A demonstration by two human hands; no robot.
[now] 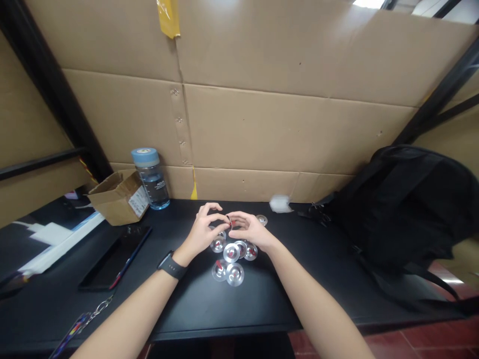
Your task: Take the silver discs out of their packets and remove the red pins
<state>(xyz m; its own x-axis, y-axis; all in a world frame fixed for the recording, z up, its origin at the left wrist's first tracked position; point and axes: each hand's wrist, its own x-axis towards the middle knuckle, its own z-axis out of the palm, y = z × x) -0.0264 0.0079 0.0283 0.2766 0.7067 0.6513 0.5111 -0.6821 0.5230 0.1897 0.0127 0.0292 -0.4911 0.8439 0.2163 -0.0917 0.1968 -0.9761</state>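
Note:
My left hand and my right hand meet above the black table. Between their fingertips is a thin round disc, seen nearly edge-on, with some red by it. Both hands pinch it. Several shiny silver discs with red marks lie loosely below and around the hands, some overlapping. One disc is nearest the table's front edge, and another lies behind my right hand. A dark watch is on my left wrist.
An open cardboard box and a blue-capped bottle stand at the back left. A phone, a keychain and a white power strip lie left. Crumpled white material lies behind; a black backpack is right.

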